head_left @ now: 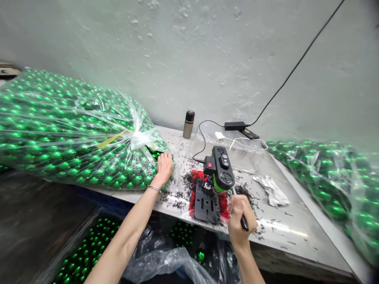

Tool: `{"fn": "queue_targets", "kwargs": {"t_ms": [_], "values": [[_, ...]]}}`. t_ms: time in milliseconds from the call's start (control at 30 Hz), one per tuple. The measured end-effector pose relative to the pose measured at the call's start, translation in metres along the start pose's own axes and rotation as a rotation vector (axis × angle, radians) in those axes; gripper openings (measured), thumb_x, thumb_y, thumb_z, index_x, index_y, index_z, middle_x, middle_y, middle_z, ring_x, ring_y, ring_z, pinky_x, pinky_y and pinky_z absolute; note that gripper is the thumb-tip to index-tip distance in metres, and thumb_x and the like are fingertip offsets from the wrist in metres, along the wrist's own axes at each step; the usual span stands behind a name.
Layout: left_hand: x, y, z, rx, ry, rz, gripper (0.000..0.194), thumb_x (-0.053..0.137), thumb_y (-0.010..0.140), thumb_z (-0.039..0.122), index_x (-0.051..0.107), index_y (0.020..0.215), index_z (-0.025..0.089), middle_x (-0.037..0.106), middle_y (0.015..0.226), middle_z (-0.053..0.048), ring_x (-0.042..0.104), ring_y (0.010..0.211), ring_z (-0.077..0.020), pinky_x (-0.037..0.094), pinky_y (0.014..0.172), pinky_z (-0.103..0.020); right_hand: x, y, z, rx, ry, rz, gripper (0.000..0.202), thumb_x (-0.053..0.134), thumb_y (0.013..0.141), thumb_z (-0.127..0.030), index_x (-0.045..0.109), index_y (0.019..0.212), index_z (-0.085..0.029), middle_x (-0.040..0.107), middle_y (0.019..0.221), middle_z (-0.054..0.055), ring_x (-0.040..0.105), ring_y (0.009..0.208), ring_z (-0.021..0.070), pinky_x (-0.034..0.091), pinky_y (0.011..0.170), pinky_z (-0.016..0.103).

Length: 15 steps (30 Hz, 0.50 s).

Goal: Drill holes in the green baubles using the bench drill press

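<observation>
At the side of a big clear plastic bag (112, 134) of shiny green balls, my left hand (165, 165) has its fingers curled at a torn opening. Whatever is in those fingers is hidden. My right hand (241, 217) is wrapped round a black-handled lever (244, 223) whose metal shaft runs up to a small bench machine (222, 169). The machine has a black and green head with round vents and a red switch. Its slotted black base plate (204, 207) rests on a red mat (224, 206).
Small black bits litter the white table (284, 225). Behind are a spray can (188, 124), a power adapter (235, 126) and a clear plastic tray (204, 138). White gloves (272, 191) lie right, near another bag of green balls (331, 177). Below the edge, a bin (79, 246) holds green balls.
</observation>
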State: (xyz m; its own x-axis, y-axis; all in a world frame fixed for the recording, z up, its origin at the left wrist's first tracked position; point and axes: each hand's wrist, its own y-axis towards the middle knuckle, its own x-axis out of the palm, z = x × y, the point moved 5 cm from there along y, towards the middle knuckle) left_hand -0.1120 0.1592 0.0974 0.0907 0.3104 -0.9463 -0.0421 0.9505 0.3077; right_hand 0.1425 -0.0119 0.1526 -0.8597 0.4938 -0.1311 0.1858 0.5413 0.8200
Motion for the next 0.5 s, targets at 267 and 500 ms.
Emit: {"fn": "queue_targets", "kwargs": {"t_ms": [267, 500], "values": [[0.004, 0.005, 0.001, 0.043, -0.155, -0.12, 0.033, 0.056, 0.092, 0.015, 0.058, 0.125, 0.013, 0.065, 0.119, -0.018, 0.062, 0.11, -0.0294, 0.048, 0.089, -0.036, 0.0, -0.001, 0.0, -0.012, -0.004, 0.003, 0.031, 0.045, 0.094, -0.009, 0.045, 0.064, -0.02, 0.049, 0.065, -0.002, 0.05, 0.063, 0.0117, 0.038, 0.057, 0.027], [0.005, -0.045, -0.016, -0.399, -1.506, -0.215, 0.041, 0.066, 0.089, 0.036, 0.063, 0.125, 0.016, 0.074, 0.106, -0.01, 0.068, 0.085, -0.0179, 0.051, 0.072, -0.026, 0.0, -0.007, 0.008, 0.017, 0.003, 0.013, 0.029, 0.045, 0.094, -0.009, 0.048, 0.067, -0.02, 0.05, 0.068, -0.001, 0.049, 0.061, 0.0114, 0.038, 0.056, 0.027]]}}
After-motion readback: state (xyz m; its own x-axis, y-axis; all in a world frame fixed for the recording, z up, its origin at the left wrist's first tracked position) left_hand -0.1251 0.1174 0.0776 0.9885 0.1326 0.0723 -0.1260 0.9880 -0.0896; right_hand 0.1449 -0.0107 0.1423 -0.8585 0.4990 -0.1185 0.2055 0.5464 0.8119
